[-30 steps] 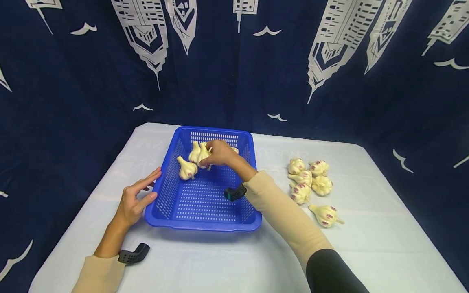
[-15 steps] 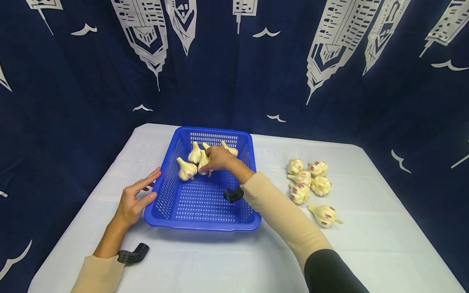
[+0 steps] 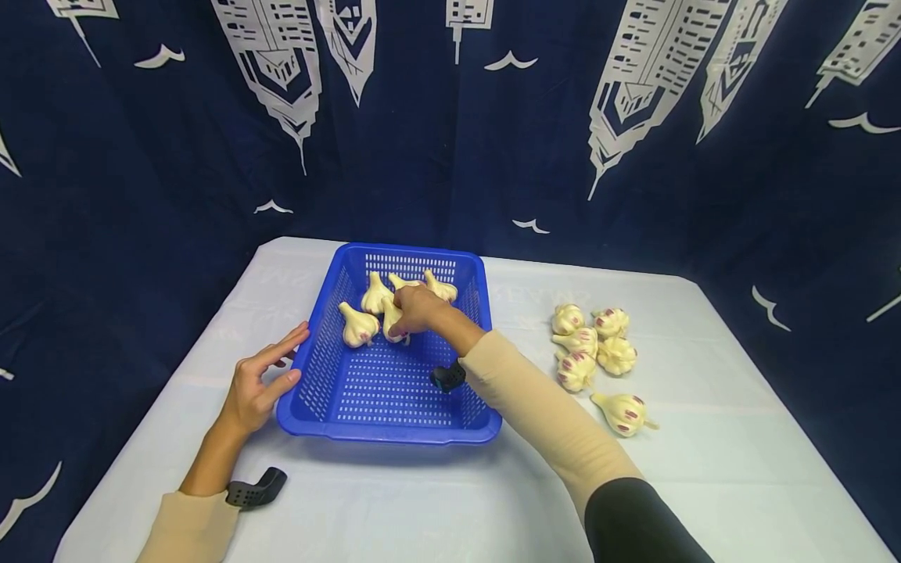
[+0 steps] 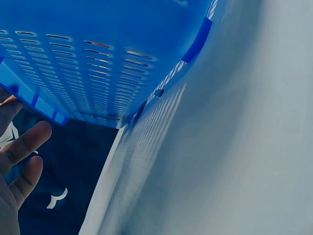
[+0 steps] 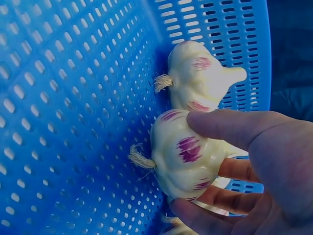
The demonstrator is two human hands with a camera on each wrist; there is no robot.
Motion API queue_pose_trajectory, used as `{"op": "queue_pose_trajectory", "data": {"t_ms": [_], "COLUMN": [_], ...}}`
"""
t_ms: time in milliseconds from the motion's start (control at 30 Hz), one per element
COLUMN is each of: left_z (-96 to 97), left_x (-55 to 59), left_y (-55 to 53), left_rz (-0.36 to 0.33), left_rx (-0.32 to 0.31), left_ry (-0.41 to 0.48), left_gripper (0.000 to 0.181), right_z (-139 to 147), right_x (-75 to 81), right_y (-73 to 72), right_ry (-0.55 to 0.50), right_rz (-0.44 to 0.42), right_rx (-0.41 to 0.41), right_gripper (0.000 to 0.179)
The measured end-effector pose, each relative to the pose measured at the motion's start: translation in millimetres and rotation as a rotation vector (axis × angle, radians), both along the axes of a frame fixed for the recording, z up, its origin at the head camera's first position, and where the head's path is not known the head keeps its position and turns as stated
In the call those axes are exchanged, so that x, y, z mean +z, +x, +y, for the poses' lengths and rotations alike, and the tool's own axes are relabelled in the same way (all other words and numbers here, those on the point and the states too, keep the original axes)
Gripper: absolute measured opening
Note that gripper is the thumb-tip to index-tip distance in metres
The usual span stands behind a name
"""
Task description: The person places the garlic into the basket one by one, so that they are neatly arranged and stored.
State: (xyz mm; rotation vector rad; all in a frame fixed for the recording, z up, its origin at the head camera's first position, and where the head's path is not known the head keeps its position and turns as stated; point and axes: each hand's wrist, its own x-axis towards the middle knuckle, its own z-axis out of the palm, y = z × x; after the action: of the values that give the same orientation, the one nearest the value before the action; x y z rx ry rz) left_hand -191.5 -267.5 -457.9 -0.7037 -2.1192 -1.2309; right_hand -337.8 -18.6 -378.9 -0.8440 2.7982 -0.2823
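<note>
Garlic bulb (image 3: 392, 322) is in blue basket (image 3: 394, 432), right hand (image 3: 425, 307) pinching it between thumb and fingers; can't tell from here if it's touching bottom. Left hand (image 3: 262, 381) at left rim, fingers spread.

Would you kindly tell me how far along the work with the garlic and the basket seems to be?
Seemingly done: four garlic bulbs lie in the blue basket. In hand: the right hand grips a fifth bulb inside it, while the left hand is at the basket's left side. Probably left: six bulbs on the white tabletop, outside the basket.
</note>
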Motion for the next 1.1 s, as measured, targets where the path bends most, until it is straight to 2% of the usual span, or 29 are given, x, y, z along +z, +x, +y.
{"op": "queue_pose_trajectory", "data": {"t_ms": [333,567,833,1100], "left_z": [0.1,0.6,2.1,0.8], "left_x": [0.0,1.4,1.6,0.8], "left_y": [0.4,1.2,0.9,0.5], "left_rz": [-0.002,0.006,0.013,0.007], "left_rx": [0.002,0.008,0.009,0.006], "left_ry": [-0.002,-0.008,0.014,-0.007], "left_gripper": [0.052,0.052,0.052,0.052], "right_z": [-1.2,-0.9,-0.5,4.7], "right_x": [-0.4,0.9,1.2,9.7], "right_y": [1.5,2.8,2.6,1.3], "right_ry": [0.005,-0.005,0.013,-0.063], "right_rz": [0.009,0.005,0.030,-0.002], "right_rx": [-0.002,-0.031,-0.004,-0.046], "right_gripper": [0.032,0.054,0.055,0.063]}}
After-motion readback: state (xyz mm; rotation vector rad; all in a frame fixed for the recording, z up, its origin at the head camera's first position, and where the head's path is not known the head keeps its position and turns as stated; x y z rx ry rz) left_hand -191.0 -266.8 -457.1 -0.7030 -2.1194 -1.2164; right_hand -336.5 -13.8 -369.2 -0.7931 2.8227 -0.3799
